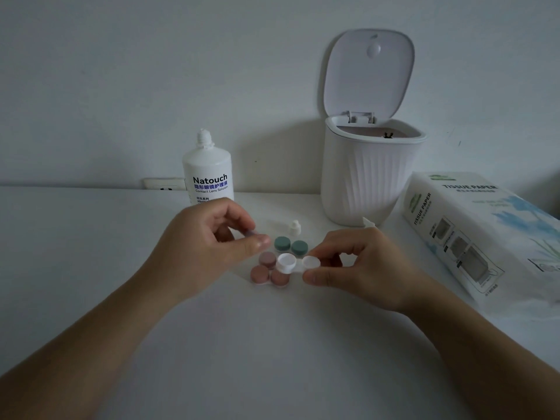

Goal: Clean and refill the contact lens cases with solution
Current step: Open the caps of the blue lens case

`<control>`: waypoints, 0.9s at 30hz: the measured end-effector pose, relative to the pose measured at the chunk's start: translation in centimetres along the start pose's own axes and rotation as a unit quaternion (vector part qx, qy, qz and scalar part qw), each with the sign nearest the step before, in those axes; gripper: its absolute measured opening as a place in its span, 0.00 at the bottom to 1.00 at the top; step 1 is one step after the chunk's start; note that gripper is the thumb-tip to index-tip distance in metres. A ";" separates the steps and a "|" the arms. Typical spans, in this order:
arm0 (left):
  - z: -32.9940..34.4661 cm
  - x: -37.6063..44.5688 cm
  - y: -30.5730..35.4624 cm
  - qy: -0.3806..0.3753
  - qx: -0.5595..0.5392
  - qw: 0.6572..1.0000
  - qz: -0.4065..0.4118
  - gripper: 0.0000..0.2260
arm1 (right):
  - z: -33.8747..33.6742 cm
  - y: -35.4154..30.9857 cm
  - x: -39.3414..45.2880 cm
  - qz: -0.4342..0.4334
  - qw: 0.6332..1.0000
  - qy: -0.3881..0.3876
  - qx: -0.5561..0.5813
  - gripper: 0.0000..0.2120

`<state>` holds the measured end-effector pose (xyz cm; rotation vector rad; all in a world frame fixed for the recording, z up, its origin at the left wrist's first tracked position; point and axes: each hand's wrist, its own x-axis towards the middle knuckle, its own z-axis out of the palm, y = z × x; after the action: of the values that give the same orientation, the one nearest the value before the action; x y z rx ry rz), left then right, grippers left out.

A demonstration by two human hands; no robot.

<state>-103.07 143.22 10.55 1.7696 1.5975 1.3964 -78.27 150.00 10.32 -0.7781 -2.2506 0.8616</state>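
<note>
Nearest, the right hand (357,262) pinches the open white lens case (298,263) above the table (91,253); the left hand (209,241) pinches a small cap (252,233), fingers curled. Beside them lie pink caps (268,271) and green caps (291,244); farther left stands the uncapped solution bottle (208,171), farther right an open-lidded bin (366,174) and a tissue pack (472,231)

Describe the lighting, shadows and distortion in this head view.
Head view: dim, bluish, underexposed light; the white ribbed plastic bin casts a soft shadow on the wall to its left; wide-angle stretch enlarges the forearms at the lower corners; the left hand's fingertips look slightly blurred.
</note>
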 end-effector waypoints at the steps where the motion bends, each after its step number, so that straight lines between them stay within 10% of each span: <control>1: -0.2 0.0 -0.2 -0.005 0.041 0.999 -0.010 0.11 | 0.0 0.0 0.0 0.001 1.000 0.000 0.000 0.08; 18: -1.0 0.2 -0.9 -0.090 0.344 0.932 -0.072 0.16 | -0.1 -0.1 0.0 0.013 1.000 -0.008 0.004 0.09; 27: 0.0 -0.2 0.2 -0.146 0.048 0.988 0.030 0.21 | -0.1 0.2 0.1 0.001 1.000 -0.008 0.002 0.05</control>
<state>-102.95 142.92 10.64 1.9877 1.4866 1.0409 -78.16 150.27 10.27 -0.7742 -2.2620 0.8767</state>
